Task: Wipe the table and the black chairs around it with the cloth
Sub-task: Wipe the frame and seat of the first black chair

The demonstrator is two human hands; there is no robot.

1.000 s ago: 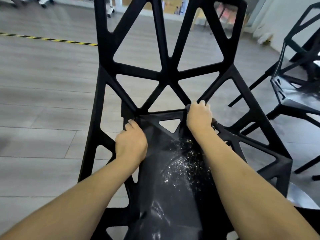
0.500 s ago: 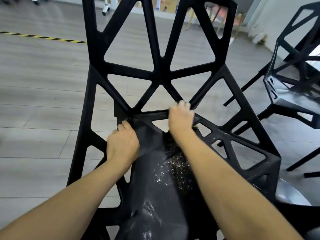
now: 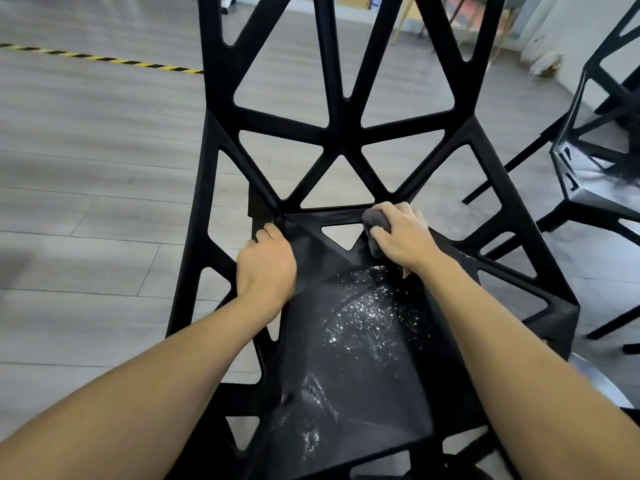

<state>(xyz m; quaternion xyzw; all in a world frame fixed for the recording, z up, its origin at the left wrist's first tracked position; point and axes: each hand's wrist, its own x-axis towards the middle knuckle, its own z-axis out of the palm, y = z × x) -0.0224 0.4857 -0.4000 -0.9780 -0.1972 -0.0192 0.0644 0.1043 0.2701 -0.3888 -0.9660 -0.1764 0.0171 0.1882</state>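
Grey cloth [image 3: 375,221] bunched at the rear of the wet-speckled black chair [image 3: 363,358] seat.

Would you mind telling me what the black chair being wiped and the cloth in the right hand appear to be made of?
Black chair: probably moulded plastic, possibly coated metal; one-piece lattice of triangular cut-outs with rounded corners, matte backrest, seat glossier where wet. Cloth: soft grey fabric, perhaps microfibre; it bunches under the right hand, dull and without sheen.

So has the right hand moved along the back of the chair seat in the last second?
Cannot tell. The right hand with the cloth sits just right of the seat's triangular cutout, much as before; the in-between shift leftward looks mostly like camera motion.
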